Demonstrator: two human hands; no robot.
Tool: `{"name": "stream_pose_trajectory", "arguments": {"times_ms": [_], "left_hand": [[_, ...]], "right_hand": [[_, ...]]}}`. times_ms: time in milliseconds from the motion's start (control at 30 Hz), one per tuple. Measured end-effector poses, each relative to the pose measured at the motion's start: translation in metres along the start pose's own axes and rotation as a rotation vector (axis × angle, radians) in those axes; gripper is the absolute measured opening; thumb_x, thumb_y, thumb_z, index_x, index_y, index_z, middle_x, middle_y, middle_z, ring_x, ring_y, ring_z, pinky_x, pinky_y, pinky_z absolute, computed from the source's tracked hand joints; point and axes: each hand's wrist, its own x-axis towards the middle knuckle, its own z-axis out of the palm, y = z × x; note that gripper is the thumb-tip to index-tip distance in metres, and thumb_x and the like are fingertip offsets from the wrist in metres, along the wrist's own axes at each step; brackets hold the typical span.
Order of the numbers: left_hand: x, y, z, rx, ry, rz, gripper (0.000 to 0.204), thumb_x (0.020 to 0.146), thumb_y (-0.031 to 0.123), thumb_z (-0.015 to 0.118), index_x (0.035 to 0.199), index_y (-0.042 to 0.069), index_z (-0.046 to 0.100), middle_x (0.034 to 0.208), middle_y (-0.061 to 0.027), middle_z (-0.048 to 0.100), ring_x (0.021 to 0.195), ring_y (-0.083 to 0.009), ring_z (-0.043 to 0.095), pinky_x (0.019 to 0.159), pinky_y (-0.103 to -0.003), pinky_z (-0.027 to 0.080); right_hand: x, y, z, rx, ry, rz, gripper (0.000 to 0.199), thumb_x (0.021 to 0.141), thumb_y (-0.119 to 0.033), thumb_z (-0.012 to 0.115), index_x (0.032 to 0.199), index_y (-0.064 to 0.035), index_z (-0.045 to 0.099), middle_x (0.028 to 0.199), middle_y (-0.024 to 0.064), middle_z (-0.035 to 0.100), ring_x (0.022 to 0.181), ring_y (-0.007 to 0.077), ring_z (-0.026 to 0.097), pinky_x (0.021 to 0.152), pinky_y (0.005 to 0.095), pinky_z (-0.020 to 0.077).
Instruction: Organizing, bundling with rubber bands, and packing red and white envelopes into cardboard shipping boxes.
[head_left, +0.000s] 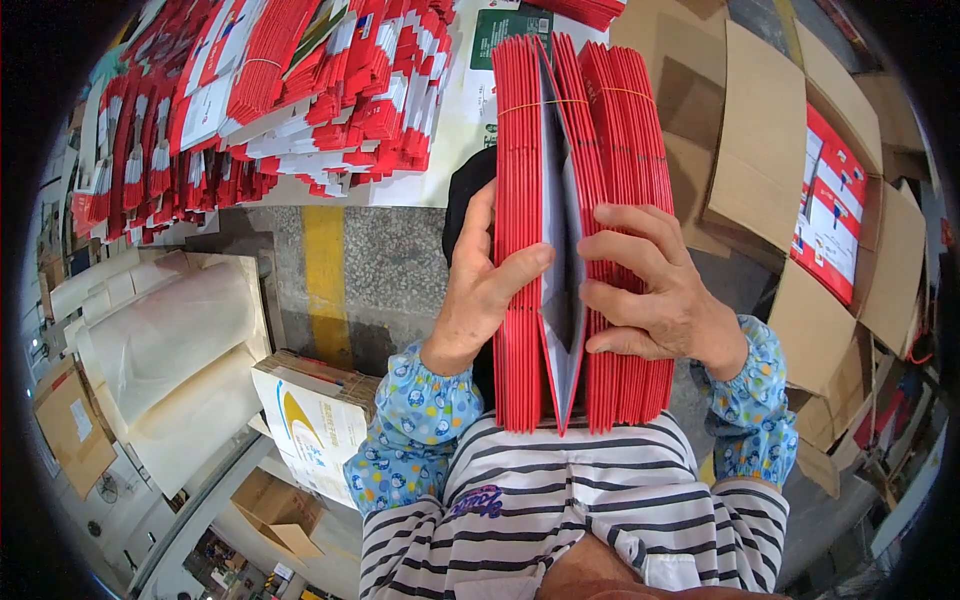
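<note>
Head view: the left hand (478, 290) and right hand (650, 290) are gripping a banded stack of red folded cartons (585, 150) held upright near the chest, fingers clamped around it, parting it mid-stack. Open cardboard boxes (770, 140) are sitting right.

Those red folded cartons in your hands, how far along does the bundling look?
Done, it seems: the stack of red cartons carries a rubber band near its top. In hand: the left hand and right hand grip the stack on edge, parting it at a grey gap. Possibly left: loose red-and-white cartons heaped on the floor, and an open cardboard box with only a few packs visible.
</note>
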Motion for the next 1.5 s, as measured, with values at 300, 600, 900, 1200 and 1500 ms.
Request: {"name": "stream_pose_trajectory", "arguments": {"times_ms": [300,600,900,1200,1500], "left_hand": [[-0.001,0.004,0.003,-0.082,-0.003,-0.031,0.072,0.086,0.012,0.070,0.145,0.002,0.029,0.133,-0.0105,0.050,0.118,-0.0176,0.052,0.100,-0.032,0.044],[-0.001,0.002,0.001,-0.062,-0.017,-0.027,0.071,0.086,0.009,0.068,0.145,0.001,0.029,0.133,-0.0112,0.050,0.119,-0.0175,0.052,0.101,-0.032,0.043],[-0.002,0.000,-0.003,-0.104,0.013,-0.029,0.070,0.087,0.009,0.067,0.145,0.001,0.029,0.133,-0.0103,0.049,0.120,-0.0176,0.050,0.103,-0.033,0.041],[-0.002,0.000,-0.001,-0.114,-0.019,-0.017,0.068,0.090,0.013,0.066,0.146,0.002,0.029,0.134,-0.0099,0.050,0.120,-0.0170,0.050,0.102,-0.032,0.042],[-0.002,0.004,0.002,-0.057,-0.015,-0.019,0.067,0.091,0.014,0.064,0.146,0.002,0.028,0.132,-0.0101,0.050,0.118,-0.0161,0.051,0.101,-0.031,0.042]], "right_hand": [[0.003,-0.001,-0.001,-0.083,-0.070,-0.018,0.041,0.080,-0.055,0.064,0.101,-0.0193,0.066,0.096,0.0050,0.052,0.113,0.0293,0.052,0.100,0.0516,0.0369],[0.007,-0.003,0.000,-0.092,-0.115,-0.008,0.045,0.079,-0.055,0.065,0.113,-0.0258,0.068,0.095,0.0049,0.050,0.114,0.0282,0.051,0.100,0.0528,0.0358],[0.003,0.002,-0.001,-0.045,-0.023,-0.016,0.041,0.078,-0.054,0.068,0.091,-0.0154,0.065,0.098,0.0051,0.052,0.118,0.0294,0.050,0.103,0.0536,0.0336],[0.011,-0.004,0.001,-0.122,-0.096,-0.023,0.045,0.079,-0.057,0.064,0.111,-0.0246,0.068,0.095,0.0030,0.052,0.112,0.0253,0.053,0.104,0.0535,0.0317],[0.010,-0.003,0.003,-0.148,-0.125,-0.031,0.051,0.080,-0.065,0.056,0.109,-0.0265,0.071,0.091,0.0024,0.051,0.112,0.0269,0.052,0.106,0.0542,0.0288]]}}
